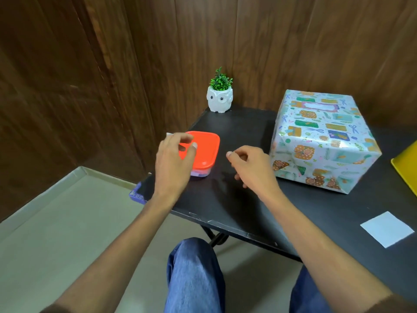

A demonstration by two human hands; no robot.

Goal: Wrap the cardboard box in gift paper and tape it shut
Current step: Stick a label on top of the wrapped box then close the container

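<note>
So the box (325, 141) is fully covered in glossy gift paper. It has a white background printed with little presents, bows and orange slices, and you can see the folded triangle flaps on the near end. It's sitting on the far right part of the matte black worktop (237, 123), well apart from both hands.

The left hand (174, 159) hovers over a rounded-square plastic tub (203, 147) with a smooth orange lid and a see-through purplish base. Its fingers are curled, with a gap between the thumb and the rest. There's a small white sliver poking out by the fingertips, and honestly I can't tell if the hand is gripping it or not.

The right hand (250, 166) is between the tub and the box, with the thumb tip pressed against the forefinger and the other fingers tucked under. I can't make out anything between them.

Other stuff: a shiny white ceramic owl pot (219, 99) with spiky fake greenery sits at the back corner. A flat white paper square (387, 229) lies near the right front, and a yellow edge (406, 166) pokes in from the right. The wall behind is dark wood-grain panelling.
</note>
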